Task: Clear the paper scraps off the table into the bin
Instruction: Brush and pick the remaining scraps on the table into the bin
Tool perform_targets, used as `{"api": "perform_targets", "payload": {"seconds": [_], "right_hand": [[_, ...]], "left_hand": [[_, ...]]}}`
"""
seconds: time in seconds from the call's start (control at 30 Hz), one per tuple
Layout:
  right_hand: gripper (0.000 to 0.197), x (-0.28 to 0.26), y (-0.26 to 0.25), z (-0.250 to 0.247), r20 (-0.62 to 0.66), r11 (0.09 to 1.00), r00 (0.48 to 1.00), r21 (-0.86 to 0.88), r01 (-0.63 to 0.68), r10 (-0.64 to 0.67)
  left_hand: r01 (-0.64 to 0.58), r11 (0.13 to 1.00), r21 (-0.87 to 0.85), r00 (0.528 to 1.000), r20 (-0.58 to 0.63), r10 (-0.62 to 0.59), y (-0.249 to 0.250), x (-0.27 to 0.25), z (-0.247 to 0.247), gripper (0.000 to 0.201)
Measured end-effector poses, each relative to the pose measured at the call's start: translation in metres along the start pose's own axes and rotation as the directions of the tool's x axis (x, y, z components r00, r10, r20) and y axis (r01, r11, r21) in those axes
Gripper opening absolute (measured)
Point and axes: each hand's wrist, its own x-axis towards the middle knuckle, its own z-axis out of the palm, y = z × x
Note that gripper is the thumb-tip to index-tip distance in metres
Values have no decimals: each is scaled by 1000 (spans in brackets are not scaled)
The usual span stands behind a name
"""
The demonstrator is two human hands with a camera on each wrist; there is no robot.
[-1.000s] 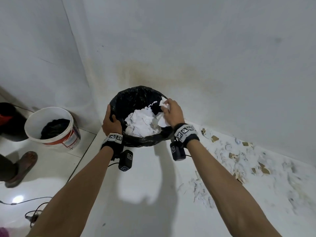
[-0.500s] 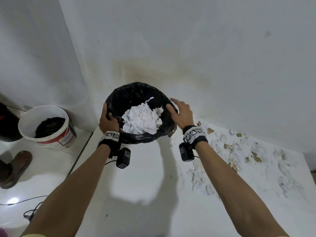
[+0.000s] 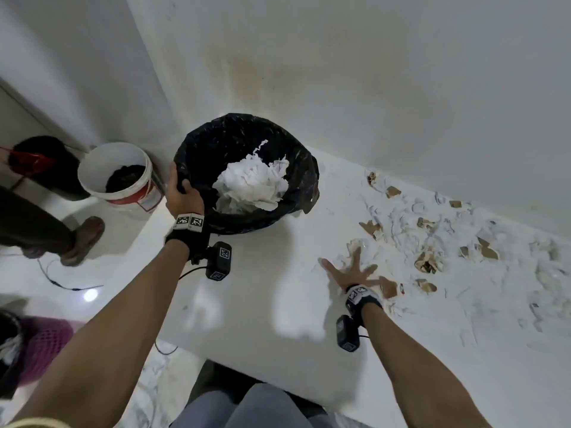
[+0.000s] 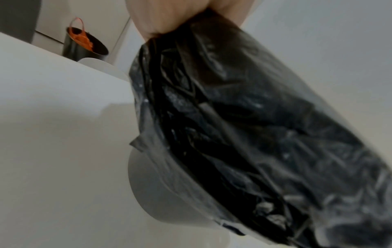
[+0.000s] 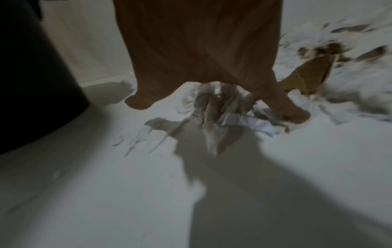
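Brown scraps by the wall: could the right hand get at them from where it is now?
Probably yes. The right hand lies open on the table, and only loose paper lies between it and the brown scraps; nothing blocks it.

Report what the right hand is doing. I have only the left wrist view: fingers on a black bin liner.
Observer: The right hand is open, fingers spread, down on the white table at the near edge of the paper scraps.
Operator: Say whether it holds any.
Observer: None gripped. The right wrist view shows a crumpled scrap under the palm, between fingertips at the table surface.
Operator: Give me the bin's contents.
Observer: A heap of white paper lies in the bin.
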Motion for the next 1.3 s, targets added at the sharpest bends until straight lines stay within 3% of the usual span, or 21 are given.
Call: {"api": "perform_targets", "payload": {"seconds": [0.1,0.2,0.3,0.37,0.57,0.73,0.97,1.13,1.3], "right_hand": [[115,2,-12,22,10,984,986,-68,165,-164],[81,1,-11,44,38,895,945,-311,321,-326],[43,0,5,53,-55,788,838,-378,486,-543],[31,7,17,49,-97,724,754,-383,574,-649],[24,30,-1,-6,124,679,741,-324,658,-660],[23,19,-52,-70,32,695,715,-211,688,-698],[28,-44,-144,-140,-123,573,560,-134,808,-819],[27,-88,-202,-136,-162,507,488,-106,855,-857],[33,-113,-244,-108,-148,533,516,-114,838,-843]], "left_hand": [[36,999,-7,998,-45,-37,-11,-22,-7,48],[69,997,-24,992,-104,-71,-22,-43,-14,47],[98,993,-59,983,-152,-106,-31,-57,-23,46],[106,992,-66,978,-176,-116,-38,-64,-28,46],[123,989,-81,975,-173,-135,-43,-73,-39,46],[107,992,-64,981,-154,-116,-31,-73,-38,45],[53,998,-18,998,-30,-54,-10,-57,-31,48],[80,995,-59,997,6,-79,1,-47,-29,47],[79,995,-59,994,86,-74,8,-32,-27,49]]}}
